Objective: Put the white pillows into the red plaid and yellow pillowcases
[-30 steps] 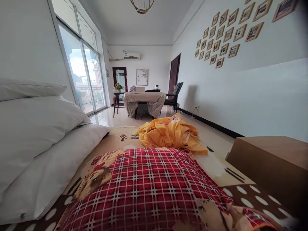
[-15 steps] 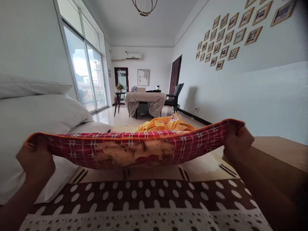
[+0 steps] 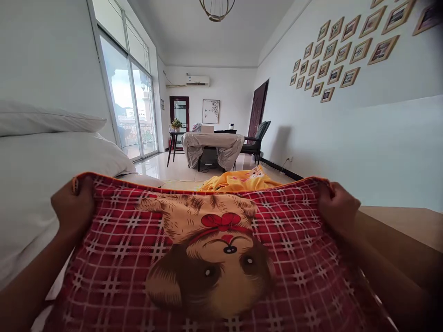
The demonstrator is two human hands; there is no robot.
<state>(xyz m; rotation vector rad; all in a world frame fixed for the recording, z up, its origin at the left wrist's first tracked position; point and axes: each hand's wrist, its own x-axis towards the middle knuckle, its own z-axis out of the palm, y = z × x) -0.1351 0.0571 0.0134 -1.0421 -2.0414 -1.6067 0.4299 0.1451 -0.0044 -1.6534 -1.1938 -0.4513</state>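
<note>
A red plaid towel (image 3: 121, 249) with an upside-down cartoon dog printed on it hangs spread wide in front of me. Its orange-trimmed far edge runs between my two hands. My left hand (image 3: 73, 203) is closed on the far left corner, and my right hand (image 3: 339, 205) grips the far right corner. Between them the edge sags slightly. The cloth hides most of the bed beneath. Just beyond the edge lies a crumpled yellow-orange cloth (image 3: 238, 180) with a printed cartoon face.
White pillows (image 3: 51, 152) are stacked at the left. A tan flat surface (image 3: 404, 226) is at the right. Farther off stand a covered table (image 3: 212, 138), a black chair (image 3: 258, 140) and a plant (image 3: 176, 123) near glass doors.
The towel, earlier folded up in a narrow band with the polka-dot bedding showing, now spreads toward me and shows the whole dog print. My left hand has moved right and slightly up.
</note>
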